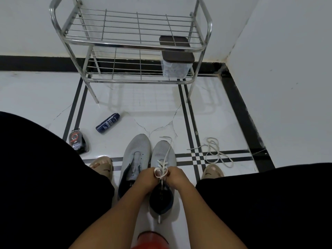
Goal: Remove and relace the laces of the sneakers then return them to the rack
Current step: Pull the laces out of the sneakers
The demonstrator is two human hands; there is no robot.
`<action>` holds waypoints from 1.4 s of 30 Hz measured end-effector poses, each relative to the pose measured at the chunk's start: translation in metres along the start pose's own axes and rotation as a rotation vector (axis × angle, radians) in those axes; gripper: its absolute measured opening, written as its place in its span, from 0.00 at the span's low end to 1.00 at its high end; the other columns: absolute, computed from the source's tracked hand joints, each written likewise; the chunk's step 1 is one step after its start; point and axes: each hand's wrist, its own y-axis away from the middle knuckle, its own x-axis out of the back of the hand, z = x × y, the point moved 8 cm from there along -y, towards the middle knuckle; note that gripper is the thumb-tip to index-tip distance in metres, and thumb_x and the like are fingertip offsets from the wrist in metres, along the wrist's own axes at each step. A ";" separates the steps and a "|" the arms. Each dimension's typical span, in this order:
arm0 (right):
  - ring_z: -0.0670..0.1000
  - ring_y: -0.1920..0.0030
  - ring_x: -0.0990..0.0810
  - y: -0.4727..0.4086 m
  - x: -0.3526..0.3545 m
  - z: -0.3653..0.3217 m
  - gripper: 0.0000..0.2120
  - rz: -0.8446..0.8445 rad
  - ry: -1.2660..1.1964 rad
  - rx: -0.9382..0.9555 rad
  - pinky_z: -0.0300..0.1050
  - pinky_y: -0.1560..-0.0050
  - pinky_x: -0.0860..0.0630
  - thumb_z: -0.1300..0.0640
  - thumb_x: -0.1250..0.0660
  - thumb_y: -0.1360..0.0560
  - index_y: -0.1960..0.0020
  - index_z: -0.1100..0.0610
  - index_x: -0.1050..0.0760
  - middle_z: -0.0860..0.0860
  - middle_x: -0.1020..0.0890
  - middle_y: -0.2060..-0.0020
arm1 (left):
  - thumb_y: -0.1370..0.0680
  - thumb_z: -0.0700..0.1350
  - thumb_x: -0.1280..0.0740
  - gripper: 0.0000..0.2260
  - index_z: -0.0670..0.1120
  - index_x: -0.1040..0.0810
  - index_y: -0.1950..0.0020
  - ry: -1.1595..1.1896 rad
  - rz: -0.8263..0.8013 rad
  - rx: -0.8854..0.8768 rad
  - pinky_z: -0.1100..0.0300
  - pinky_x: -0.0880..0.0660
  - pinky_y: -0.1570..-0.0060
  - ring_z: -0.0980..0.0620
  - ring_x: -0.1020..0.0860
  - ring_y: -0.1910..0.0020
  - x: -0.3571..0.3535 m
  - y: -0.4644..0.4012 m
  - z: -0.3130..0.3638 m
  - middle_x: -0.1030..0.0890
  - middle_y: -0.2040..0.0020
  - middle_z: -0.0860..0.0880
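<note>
Sneakers (143,159) show no legible brand; both hands pinch lace (166,155).

one head-worn wide-angle view looks steeply down and forward, close over the white tiled floor (147,114), facing the chrome wire rack (136,44).

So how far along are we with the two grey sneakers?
Done: left grey mesh sneaker is unlaced; its loose white lace lies on the tile. In hand: left hand and right hand work the white lace on the right grey sneaker. Left: finishing both, then the steel rack.
</note>
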 end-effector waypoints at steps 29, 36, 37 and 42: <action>0.51 0.62 0.24 0.000 0.013 0.009 0.07 0.162 -0.766 -0.130 0.43 0.64 0.27 0.63 0.32 0.29 0.55 0.54 0.27 0.54 0.22 0.59 | 0.24 0.39 0.39 0.13 0.42 0.30 0.69 1.055 0.290 0.384 0.59 0.31 0.60 0.50 0.30 0.70 0.059 -0.005 -0.001 0.28 0.69 0.46; 0.52 0.55 0.24 -0.007 0.058 0.047 0.17 0.512 -1.297 -0.276 0.45 0.55 0.27 0.59 0.33 0.25 0.37 0.60 0.28 0.53 0.23 0.51 | 0.22 0.49 0.38 0.21 0.37 0.33 0.33 0.956 0.742 0.505 0.45 0.27 0.42 0.38 0.24 0.41 0.094 0.013 -0.047 0.25 0.39 0.38; 0.54 0.50 0.24 -0.004 0.065 0.049 0.24 0.552 -1.143 -0.316 0.47 0.51 0.28 0.54 0.32 0.25 0.32 0.61 0.31 0.55 0.25 0.45 | 0.22 0.47 0.37 0.28 0.36 0.42 0.27 0.719 0.695 0.502 0.44 0.29 0.38 0.36 0.31 0.33 0.094 0.013 -0.045 0.33 0.30 0.38; 0.59 0.37 0.25 0.014 0.046 0.038 0.19 0.384 -0.263 -0.369 0.45 0.48 0.27 0.55 0.36 0.23 0.34 0.62 0.28 0.59 0.26 0.35 | 0.21 0.45 0.38 0.16 0.44 0.30 0.34 -0.140 0.389 0.082 0.50 0.28 0.42 0.42 0.28 0.36 0.054 0.006 0.013 0.28 0.33 0.41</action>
